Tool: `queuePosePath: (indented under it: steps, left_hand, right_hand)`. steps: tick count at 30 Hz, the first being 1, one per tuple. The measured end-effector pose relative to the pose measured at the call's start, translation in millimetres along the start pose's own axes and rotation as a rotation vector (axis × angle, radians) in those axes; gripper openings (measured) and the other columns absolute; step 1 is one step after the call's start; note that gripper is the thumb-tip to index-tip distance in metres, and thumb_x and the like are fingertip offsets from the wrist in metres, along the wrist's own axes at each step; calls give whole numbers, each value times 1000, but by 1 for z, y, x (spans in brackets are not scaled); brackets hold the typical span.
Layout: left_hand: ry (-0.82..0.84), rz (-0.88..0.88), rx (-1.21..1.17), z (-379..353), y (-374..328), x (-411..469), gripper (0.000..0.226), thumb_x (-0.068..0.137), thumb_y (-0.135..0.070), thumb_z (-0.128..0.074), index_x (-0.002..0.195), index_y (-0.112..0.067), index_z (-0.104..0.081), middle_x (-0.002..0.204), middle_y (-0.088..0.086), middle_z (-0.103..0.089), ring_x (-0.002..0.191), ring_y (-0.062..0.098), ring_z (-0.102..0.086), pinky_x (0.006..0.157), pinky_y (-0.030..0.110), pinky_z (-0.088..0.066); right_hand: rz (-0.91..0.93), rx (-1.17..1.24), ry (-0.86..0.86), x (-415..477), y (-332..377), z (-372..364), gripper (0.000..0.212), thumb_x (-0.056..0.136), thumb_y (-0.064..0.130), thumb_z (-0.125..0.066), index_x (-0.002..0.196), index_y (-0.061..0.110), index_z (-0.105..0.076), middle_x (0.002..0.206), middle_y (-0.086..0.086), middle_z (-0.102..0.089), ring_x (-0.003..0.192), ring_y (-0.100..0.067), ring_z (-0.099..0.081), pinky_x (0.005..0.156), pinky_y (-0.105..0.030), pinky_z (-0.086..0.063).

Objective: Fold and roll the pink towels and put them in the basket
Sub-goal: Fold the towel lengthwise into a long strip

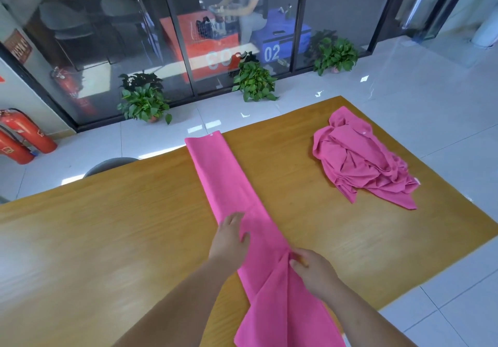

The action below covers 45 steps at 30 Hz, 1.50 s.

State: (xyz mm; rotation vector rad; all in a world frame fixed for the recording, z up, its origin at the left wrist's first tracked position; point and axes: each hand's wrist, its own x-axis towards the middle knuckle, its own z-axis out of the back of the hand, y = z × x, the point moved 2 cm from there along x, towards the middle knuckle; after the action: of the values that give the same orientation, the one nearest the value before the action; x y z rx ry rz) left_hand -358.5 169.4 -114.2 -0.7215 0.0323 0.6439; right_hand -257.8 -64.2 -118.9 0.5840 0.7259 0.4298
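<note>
A pink towel (231,185), folded into a long narrow strip, runs from the far edge of the wooden table (107,225) toward me and hangs over the near edge. My left hand (229,238) rests on the strip's left edge, its thumb lying on the cloth. My right hand (312,268) pinches a bunched fold of the same strip on its right side, nearer to me. A second pink towel (361,160) lies crumpled in a heap at the table's far right. No basket is in view.
A grey chair back (110,164) shows beyond the table's far left edge. Potted plants (254,82) stand on the tiled floor by a glass wall. Red fire extinguishers (24,136) sit at far left. A person sits behind the glass.
</note>
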Motion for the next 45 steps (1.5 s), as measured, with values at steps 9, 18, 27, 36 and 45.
queuePosePath:
  steps: [9, 18, 27, 36, 45]
  left_hand:
    - [110, -54, -56, -45, 63, -134, 45, 99, -49, -58, 142, -38, -54, 123, -25, -51, 105, -5, -58, 93, 21, -50]
    - [142, 3, -22, -56, 65, -167, 35, 97, -56, -63, 129, -41, -63, 98, -25, -63, 100, 3, -57, 96, 37, -50]
    - [56, 311, -408, -71, 16, -205, 15, 93, -33, -78, 94, -21, -68, 93, -4, -72, 85, 14, -69, 77, 36, -60]
    - [-11, 177, -376, -123, -62, -248, 37, 92, -52, -75, 120, -30, -64, 117, -16, -69, 108, 8, -66, 100, 40, -57]
    - [-254, 187, 389, -179, -46, -284, 49, 92, -44, -66, 135, -25, -51, 124, -5, -50, 110, 22, -56, 90, 37, -51]
  right_hand:
    - [-113, 106, -212, -51, -34, -16, 27, 104, 28, -64, 131, 28, -71, 117, 14, -71, 113, -13, -67, 100, -30, -49]
    - [-138, 123, -232, -112, -56, -40, 23, 106, 39, -58, 126, 37, -70, 120, 19, -68, 109, -5, -65, 94, -32, -51]
    - [-26, 249, -91, -127, -83, -17, 19, 107, 36, -59, 122, 40, -70, 120, 15, -70, 106, -9, -69, 94, -36, -58]
    - [-45, 638, 175, -136, -105, -3, 47, 109, 44, -55, 152, 26, -46, 120, -12, -74, 107, -32, -75, 94, -48, -62]
    - [180, 440, -34, -136, -98, 6, 33, 94, -1, -67, 104, 27, -81, 101, 9, -79, 83, 1, -69, 74, -15, -52]
